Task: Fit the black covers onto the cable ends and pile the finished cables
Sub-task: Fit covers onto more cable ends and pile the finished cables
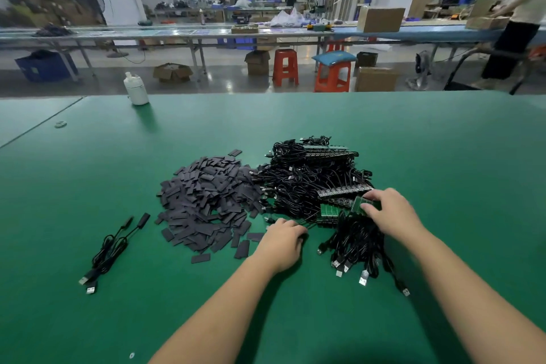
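Observation:
A heap of flat black covers (206, 201) lies mid-table on the green mat. To its right sprawls a tangle of black cables (310, 180) with bare green circuit-board ends. My right hand (390, 213) pinches a green board end (359, 204) at the tangle's near edge. My left hand (282, 242) rests knuckles-up beside the covers, fingers curled at a thin cable; what it holds is hidden. Two covered cables (110, 248) lie together at the left. A bundle of cables with USB plugs (360, 251) lies below my right hand.
A white bottle (136, 90) stands at the table's far edge, left of centre. A small ring-like item (60, 124) lies far left. Beyond the table are red stools (285, 66), cardboard boxes and another workbench; a person (520, 23) stands far right.

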Demonstrator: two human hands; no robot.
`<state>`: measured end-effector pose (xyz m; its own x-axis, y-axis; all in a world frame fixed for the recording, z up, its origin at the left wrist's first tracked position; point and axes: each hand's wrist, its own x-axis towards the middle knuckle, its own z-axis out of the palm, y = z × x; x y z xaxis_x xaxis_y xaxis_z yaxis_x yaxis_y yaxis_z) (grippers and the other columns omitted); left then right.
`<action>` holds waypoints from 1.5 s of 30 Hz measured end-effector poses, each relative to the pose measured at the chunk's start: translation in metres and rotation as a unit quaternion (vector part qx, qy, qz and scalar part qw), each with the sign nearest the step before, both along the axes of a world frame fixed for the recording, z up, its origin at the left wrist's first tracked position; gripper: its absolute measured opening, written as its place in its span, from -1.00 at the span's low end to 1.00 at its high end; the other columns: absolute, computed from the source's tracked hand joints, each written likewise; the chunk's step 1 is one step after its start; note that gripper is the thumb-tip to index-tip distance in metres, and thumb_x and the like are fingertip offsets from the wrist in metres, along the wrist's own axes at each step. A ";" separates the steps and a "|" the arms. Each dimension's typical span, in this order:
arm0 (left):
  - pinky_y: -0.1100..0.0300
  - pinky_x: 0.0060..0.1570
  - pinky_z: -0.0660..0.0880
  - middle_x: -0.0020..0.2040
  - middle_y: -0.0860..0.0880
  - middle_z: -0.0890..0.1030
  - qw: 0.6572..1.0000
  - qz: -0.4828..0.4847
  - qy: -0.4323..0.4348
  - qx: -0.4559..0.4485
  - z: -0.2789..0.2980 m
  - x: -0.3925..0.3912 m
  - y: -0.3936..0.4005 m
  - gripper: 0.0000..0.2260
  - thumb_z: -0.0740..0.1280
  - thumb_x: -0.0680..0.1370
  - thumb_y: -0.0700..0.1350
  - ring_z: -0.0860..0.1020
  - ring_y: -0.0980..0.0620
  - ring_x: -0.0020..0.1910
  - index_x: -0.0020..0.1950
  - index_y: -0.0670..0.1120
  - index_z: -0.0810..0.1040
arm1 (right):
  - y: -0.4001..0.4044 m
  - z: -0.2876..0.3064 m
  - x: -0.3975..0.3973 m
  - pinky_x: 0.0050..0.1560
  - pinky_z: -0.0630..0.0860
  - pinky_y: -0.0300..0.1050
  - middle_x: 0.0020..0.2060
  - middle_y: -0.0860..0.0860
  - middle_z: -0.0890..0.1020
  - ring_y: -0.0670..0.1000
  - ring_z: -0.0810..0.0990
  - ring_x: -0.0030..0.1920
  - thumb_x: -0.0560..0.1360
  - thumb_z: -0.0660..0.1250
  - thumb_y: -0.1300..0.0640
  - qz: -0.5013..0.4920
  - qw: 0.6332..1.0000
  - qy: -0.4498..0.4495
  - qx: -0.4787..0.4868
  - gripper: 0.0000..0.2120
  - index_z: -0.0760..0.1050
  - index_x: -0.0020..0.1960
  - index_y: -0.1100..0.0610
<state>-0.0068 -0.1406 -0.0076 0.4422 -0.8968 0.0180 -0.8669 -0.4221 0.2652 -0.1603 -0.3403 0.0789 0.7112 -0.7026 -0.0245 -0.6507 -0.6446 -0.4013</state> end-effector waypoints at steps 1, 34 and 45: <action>-0.04 0.23 0.38 0.27 -0.03 0.53 1.000 0.001 -0.011 0.002 0.000 -0.001 0.000 -0.68 0.15 0.64 -0.09 0.39 -0.11 0.25 0.38 0.03 0.48 | 0.000 0.000 -0.001 0.24 0.48 0.06 0.10 -0.01 0.51 0.07 0.53 0.14 0.61 0.31 -0.06 0.014 1.000 0.000 0.003 -0.74 0.54 0.26 -0.03; 0.16 -0.35 0.33 -0.34 0.07 0.56 0.922 0.255 0.194 -0.216 0.057 -0.048 -0.047 -0.79 0.42 0.52 0.07 0.49 0.07 -0.32 -0.25 -0.01 0.58 | 0.046 0.006 0.035 -0.13 0.51 -0.09 -0.28 -0.07 0.64 0.02 0.56 -0.17 0.59 0.31 -0.06 0.081 0.994 -0.009 -0.079 -0.81 0.61 -0.15 -0.05; 0.23 -0.35 0.32 -0.39 0.11 0.48 0.895 0.209 0.288 -0.270 0.061 -0.020 -0.028 -0.75 0.49 0.47 0.02 0.38 0.15 -0.39 -0.33 0.00 0.52 | 0.013 0.005 0.025 -0.12 0.38 -0.12 -0.32 -0.22 0.55 -0.08 0.53 -0.20 0.61 0.29 -0.08 0.153 0.987 -0.017 -0.054 -0.83 0.60 -0.07 -0.07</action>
